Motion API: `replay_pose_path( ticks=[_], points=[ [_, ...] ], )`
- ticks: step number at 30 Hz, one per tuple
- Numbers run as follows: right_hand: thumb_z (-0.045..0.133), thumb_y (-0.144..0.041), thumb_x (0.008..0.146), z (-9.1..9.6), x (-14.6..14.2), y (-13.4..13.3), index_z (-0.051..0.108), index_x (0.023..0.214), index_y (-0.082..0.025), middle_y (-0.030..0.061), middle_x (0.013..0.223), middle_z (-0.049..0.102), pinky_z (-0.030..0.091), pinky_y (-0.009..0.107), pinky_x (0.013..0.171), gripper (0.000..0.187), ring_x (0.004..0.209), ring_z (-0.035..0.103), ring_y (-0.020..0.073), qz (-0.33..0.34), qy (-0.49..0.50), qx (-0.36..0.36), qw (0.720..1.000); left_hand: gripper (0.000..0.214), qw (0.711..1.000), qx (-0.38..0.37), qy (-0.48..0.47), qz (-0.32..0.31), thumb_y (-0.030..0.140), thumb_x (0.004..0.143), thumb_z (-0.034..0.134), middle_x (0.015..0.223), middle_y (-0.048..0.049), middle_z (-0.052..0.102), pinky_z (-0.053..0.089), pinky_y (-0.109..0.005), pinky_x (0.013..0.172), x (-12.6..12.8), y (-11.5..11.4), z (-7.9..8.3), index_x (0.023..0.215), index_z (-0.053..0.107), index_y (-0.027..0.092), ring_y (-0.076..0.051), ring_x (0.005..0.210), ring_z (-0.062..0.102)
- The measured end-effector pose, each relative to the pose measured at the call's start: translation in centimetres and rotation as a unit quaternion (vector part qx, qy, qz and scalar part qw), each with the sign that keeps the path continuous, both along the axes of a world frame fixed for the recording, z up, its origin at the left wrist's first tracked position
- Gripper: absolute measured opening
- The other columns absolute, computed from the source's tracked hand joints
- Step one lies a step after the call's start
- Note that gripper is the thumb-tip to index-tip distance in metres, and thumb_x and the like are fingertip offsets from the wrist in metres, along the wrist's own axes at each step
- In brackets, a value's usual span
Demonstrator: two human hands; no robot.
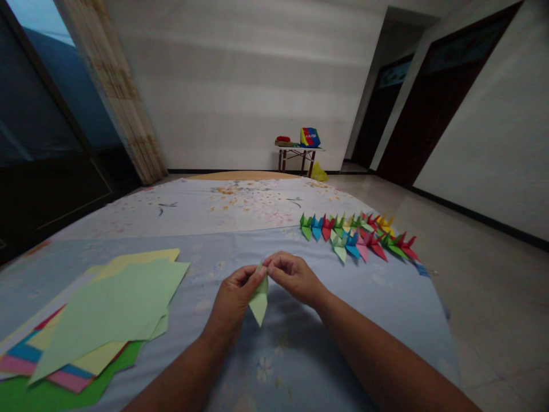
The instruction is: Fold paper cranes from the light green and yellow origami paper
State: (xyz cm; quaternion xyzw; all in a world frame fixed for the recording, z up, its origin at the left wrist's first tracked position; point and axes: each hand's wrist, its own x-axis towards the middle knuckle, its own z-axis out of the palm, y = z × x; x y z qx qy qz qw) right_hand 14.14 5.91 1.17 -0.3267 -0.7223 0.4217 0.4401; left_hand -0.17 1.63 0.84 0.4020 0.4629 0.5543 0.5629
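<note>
Between both hands, above the blue cloth, is a piece of light green folded paper [259, 306] with its pointed end hanging down. My left hand [234, 294] is closed on it, thumb on top. The fingertips of my right hand [297, 278] pinch the paper's upper end, right beside the left thumb; that end is partly hidden by the fingers. Off to the right stand several folded paper cranes [339, 247] in green, blue, red, pink and yellow. A pile of coloured paper sheets [122, 300], light green uppermost, lies to the left.
A floral tablecloth [197, 209] and a blue cloth [274, 366] cover the round table. By the far wall, a small table [295, 150] carries a colourful box [309, 137] and a red item [283, 138]. A yellow bag [318, 171] sits on the floor there.
</note>
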Motion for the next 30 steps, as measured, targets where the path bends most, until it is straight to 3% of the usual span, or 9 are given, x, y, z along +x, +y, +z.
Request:
replay_pose_path(
  ticks=[12,23,30],
  points=[
    [0.055,-0.025,0.079,0.2,0.2,-0.1,0.058,0.069,-0.017,0.0057,0.090,0.063,0.046,0.028,0.075,0.013,0.084,0.058,0.0147,0.008,-0.012,0.010,1.000,0.035,1.000,-0.012,-0.009,0.002,0.041,0.064,0.072,0.067,-0.0004,0.066,0.040,-0.021,0.052,0.2,0.0,0.0,0.090,0.069,0.016,-0.011,0.052,0.053],
    [0.059,-0.024,0.075,-0.1,-0.4,-0.3,0.055,0.064,-0.017,0.0044,0.083,0.063,0.046,0.026,0.071,0.014,0.075,0.057,0.0129,0.008,-0.018,0.035,0.999,0.030,1.000,-0.021,0.011,0.002,0.041,0.062,0.072,0.061,0.0015,0.062,0.038,-0.021,0.051,0.0,0.0,0.3,0.076,0.066,0.015,-0.011,0.052,0.051],
    [0.057,-0.030,0.078,-0.4,-0.2,0.3,0.055,0.066,-0.016,0.0055,0.087,0.063,0.046,0.027,0.073,0.018,0.079,0.058,0.0139,-0.011,0.019,-0.012,1.000,0.028,0.998,0.039,0.033,-0.030,0.042,0.076,0.058,0.079,-0.0038,0.067,0.044,-0.025,0.069,-0.2,0.0,1.3,0.083,0.068,0.017,-0.017,0.071,0.057]
  ],
)
